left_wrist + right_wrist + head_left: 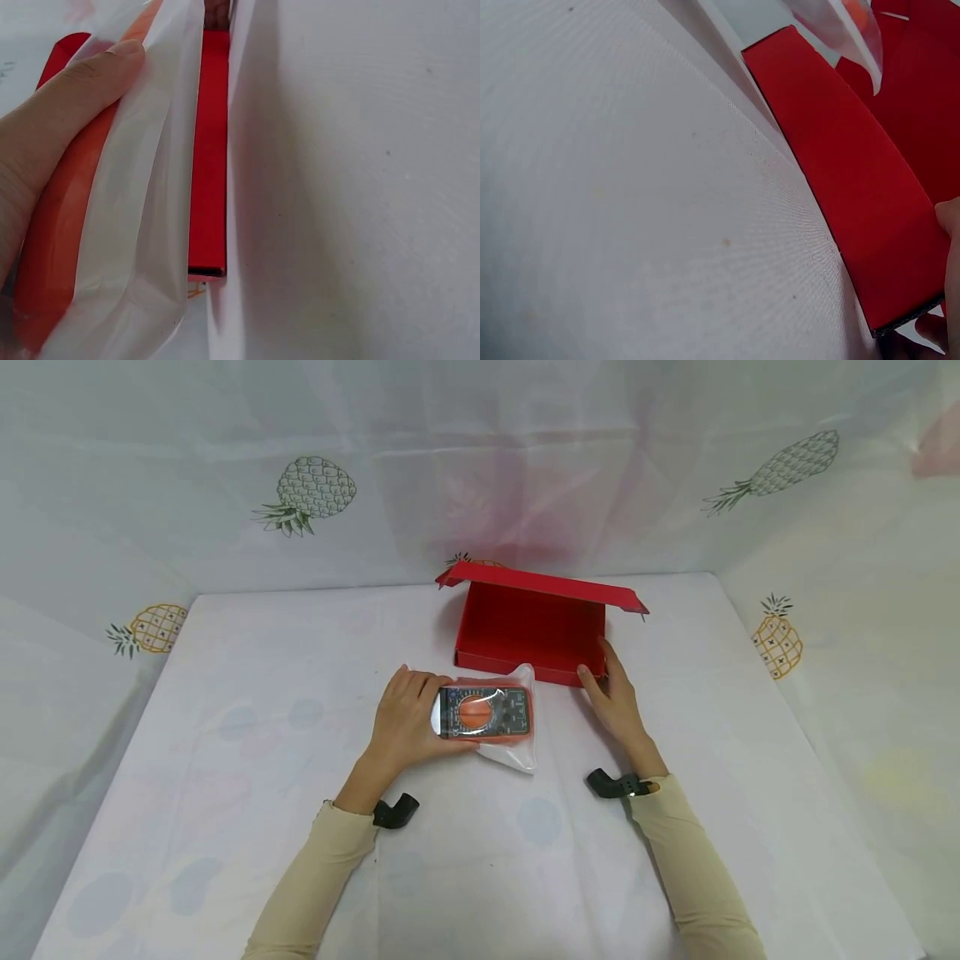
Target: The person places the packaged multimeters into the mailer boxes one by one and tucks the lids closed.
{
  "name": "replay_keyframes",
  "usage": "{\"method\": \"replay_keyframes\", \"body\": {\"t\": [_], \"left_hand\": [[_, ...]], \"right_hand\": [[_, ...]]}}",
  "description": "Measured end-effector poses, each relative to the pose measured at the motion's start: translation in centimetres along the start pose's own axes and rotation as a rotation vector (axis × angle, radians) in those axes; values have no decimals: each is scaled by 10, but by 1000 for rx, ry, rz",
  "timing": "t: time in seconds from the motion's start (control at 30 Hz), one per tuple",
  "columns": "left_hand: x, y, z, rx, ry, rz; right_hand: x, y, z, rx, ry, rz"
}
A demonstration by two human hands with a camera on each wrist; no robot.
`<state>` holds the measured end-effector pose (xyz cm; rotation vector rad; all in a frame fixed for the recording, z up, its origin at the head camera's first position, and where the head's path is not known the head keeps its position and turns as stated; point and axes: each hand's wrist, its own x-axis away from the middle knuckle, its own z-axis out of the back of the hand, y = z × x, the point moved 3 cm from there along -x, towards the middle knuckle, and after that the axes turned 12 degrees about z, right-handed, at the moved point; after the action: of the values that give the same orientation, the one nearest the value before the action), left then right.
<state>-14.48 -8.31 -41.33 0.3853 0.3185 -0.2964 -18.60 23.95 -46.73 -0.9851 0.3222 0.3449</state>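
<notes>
In the head view my left hand (407, 718) holds an orange and black multimeter (495, 714) in a clear plastic bag (513, 759). The meter lies sideways, its orange dial facing up, thumb along the near edge and fingers over the far one. The bag overlaps the front wall of an open red cardboard box (495, 662). At that box's front right corner, my right hand (617, 703) grips the wall, thumb on the near side and fingers round the outer side. The left wrist view shows the thumb against the meter's orange edge (75, 202) through the plastic.
The box's hinged lid (551, 585) stands raised and tilts forward over the back of the tray. A white cloth covers the table (262, 827), and a pineapple-print sheet (525, 468) hangs behind it. Dark camera bands sit on both wrists.
</notes>
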Motion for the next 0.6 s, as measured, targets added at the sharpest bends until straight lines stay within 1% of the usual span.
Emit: {"method": "replay_keyframes", "body": {"t": [0.17,0.33,0.5,0.6], "left_hand": [[0,3,4,5,25,-10],[0,5,8,14,34,-6],[-1,7,12,36,83,-13],[0,8,15,42,103,-10]], "right_hand": [[1,1,-1,3,-4,-14],[1,2,-1,0,-2,-14],[0,2,0,-2,-2,-2],[-1,2,-1,3,-6,-9]]}}
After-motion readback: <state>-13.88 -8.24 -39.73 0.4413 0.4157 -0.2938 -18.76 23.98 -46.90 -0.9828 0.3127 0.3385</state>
